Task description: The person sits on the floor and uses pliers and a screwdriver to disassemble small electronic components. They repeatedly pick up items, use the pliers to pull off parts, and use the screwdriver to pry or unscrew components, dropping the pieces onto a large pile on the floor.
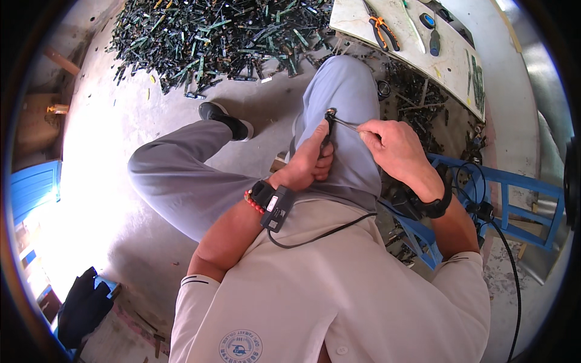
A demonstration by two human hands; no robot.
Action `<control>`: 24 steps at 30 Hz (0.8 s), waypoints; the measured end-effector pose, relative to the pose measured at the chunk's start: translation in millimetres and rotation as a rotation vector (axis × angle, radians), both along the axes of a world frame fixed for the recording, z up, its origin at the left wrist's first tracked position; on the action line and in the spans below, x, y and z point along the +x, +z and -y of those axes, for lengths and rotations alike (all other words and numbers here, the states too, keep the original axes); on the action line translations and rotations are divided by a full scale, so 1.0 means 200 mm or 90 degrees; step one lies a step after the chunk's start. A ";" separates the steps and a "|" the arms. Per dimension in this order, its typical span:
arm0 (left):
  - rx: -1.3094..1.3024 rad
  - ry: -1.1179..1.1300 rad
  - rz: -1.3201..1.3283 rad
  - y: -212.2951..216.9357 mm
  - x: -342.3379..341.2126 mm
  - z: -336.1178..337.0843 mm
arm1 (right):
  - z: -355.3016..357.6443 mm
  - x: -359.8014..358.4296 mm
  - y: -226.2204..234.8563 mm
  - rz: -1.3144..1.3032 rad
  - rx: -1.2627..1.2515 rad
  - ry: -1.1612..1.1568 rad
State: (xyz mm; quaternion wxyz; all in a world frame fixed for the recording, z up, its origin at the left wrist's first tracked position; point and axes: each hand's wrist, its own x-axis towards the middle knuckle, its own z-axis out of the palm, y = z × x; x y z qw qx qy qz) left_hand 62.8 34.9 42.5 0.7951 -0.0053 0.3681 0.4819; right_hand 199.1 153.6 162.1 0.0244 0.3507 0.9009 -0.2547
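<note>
I find my left hand point(311, 158) wrapped round a black part point(328, 120) at one o'clock, above my thigh point(350, 88), my right hand point(396, 148) pinching a thin rod point(347, 124) at its end, apparently prying; next calls for steady counter-grip.

A thin metal tool point(346, 123) bridged the gap between a dark piece point(329, 117) in the left hand point(310, 158) and the right hand point(396, 148), blocking a straight pass between them. Open floor point(136, 112) offered passage between the bent left leg point(178, 160) and a heap of dark strips point(224, 39), a shoe point(213, 111) jutting into it. At right, a white table point(445, 69) beyond the right knee point(345, 78) and a blue frame point(526, 181) beside the right forearm point(454, 227) crowded the way.
</note>
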 end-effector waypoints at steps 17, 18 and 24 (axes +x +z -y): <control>-0.042 0.017 -0.033 0.03 0.00 -0.01 | 0.09 -0.02 0.01 0.049 0.253 0.227; -0.042 0.013 -0.031 0.03 0.00 -0.01 | 0.08 -0.02 0.01 0.048 0.251 0.228; -0.024 -0.012 -0.013 0.02 -0.02 -0.01 | 0.07 -0.04 0.05 0.051 0.257 0.261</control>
